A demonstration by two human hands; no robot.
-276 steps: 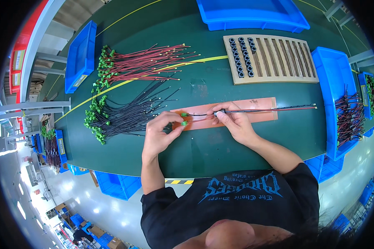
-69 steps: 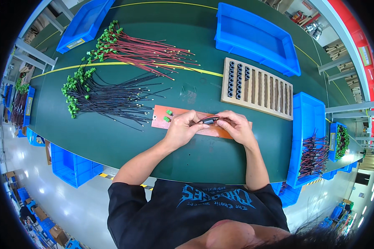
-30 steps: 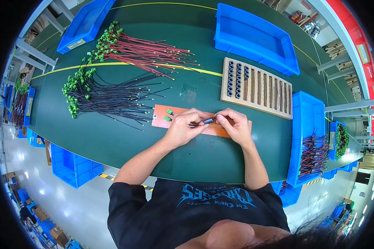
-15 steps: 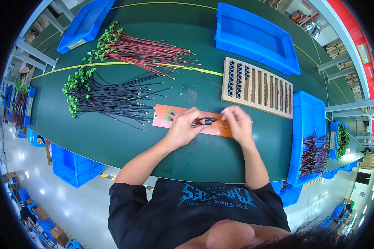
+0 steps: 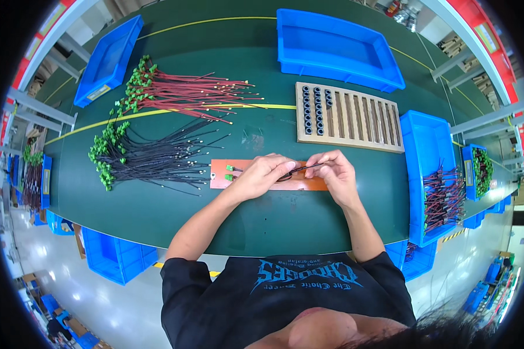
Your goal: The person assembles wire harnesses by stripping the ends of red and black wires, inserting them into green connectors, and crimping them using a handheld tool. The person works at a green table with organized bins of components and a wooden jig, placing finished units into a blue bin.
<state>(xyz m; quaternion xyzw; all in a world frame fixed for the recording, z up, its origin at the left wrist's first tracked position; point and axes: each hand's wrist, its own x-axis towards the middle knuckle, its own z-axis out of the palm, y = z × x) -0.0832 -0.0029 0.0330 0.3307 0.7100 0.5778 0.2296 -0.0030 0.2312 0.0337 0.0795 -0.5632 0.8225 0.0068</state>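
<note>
Over an orange board on the green table, my left hand is closed around a looped cable, its thumb and fingers pinching it. Beside the hand's wrist side, two green connectors rest at the board's left end. My right hand pinches the dark cable's strands between thumb and fingertips, a short way from the left hand. The black cylindrical core on the cable is mostly hidden by the left fingers.
Black wires and red wires with green connectors lie in piles at left. A wooden rack holding black cylinders stands at right. Blue bins sit behind it; a right-hand bin contains wire assemblies.
My right hand has turned and come in closer to the left, now pinching the cable. The left thumb has moved over the black core. The whole view has shifted slightly.
</note>
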